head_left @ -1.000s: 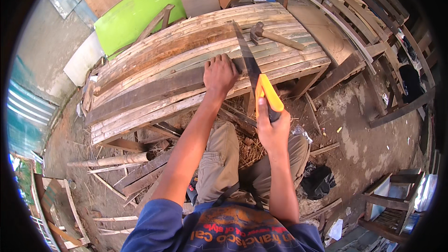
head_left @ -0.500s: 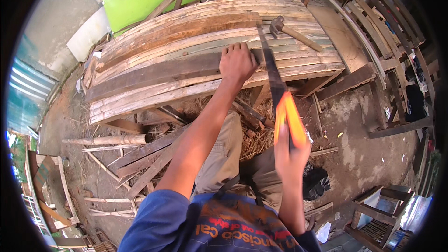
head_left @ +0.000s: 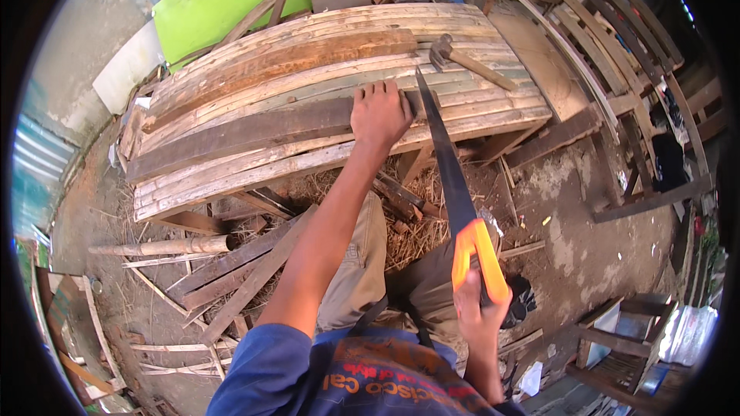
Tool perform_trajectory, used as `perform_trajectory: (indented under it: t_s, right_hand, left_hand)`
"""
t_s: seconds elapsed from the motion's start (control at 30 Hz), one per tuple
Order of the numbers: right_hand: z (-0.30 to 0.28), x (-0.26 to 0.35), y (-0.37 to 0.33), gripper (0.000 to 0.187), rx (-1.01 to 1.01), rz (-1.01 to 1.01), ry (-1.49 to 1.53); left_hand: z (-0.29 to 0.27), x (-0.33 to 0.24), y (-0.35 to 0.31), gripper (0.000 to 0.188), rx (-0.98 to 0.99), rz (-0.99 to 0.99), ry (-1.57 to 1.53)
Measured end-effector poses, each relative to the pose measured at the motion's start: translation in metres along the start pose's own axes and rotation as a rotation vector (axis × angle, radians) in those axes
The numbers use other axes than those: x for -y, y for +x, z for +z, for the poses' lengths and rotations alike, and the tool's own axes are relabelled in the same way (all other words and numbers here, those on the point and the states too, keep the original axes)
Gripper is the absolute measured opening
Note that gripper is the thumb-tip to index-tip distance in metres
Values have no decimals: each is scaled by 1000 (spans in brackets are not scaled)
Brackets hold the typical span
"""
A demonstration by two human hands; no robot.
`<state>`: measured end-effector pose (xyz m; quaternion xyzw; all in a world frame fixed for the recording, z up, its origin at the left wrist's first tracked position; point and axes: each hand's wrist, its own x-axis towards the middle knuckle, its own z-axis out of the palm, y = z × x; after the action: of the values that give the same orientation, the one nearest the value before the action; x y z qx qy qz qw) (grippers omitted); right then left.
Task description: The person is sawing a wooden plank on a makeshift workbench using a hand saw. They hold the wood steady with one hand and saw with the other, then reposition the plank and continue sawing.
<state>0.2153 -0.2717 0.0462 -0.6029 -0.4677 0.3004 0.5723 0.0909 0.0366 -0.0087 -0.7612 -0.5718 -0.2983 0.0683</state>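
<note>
A dark wooden plank (head_left: 254, 132) lies along the near side of a slatted bench (head_left: 231, 179). My left hand (head_left: 381, 113) presses on the plank near its right end, with the fingers curled over its far edge. In my right hand (head_left: 481, 312) is a handsaw (head_left: 449, 177), gripped by its orange and black handle. Its dark blade points up and away, crossing the plank's right end just beside my left hand. The exact contact of the teeth with the wood is hard to make out.
Behind the plank lies a browner board (head_left: 293, 62), and a hammer (head_left: 470, 60) rests at the bench's right. Wood offcuts (head_left: 239, 262) and a bamboo pole (head_left: 162, 246) litter the ground at left. Wooden racks (head_left: 617, 69) stand to the right, a small wooden stool (head_left: 624, 339) at lower right.
My right hand has drawn the saw back toward my body, so its handle sits lower. My left hand stays on the plank; the whole view has shifted slightly.
</note>
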Motion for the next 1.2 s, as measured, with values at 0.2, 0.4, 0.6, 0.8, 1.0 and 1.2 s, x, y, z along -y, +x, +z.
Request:
perform_trajectory:
  t_s: [0.2, 0.4, 0.6, 0.8, 1.0, 1.2]
  right_hand:
    - [51, -11, 109, 39, -15, 158, 173]
    - [14, 20, -19, 25, 3, 51, -21]
    - [53, -17, 107, 32, -27, 150, 147]
    - [15, 9, -15, 20, -56, 52, 51]
    - [56, -24, 111, 39, -54, 156, 177]
    - [20, -25, -15, 17, -36, -62, -118]
  left_hand:
    - [2, -6, 2, 30, 50, -12, -54]
    - [-3, 2, -4, 30, -11, -25, -18]
    - [-3, -9, 7, 29, 70, -17, -39]
    - [-5, -1, -5, 31, 50, -40, 10]
    - [-5, -8, 6, 32, 100, -4, -2]
    - [4, -2, 1, 29, 43, -26, 20]
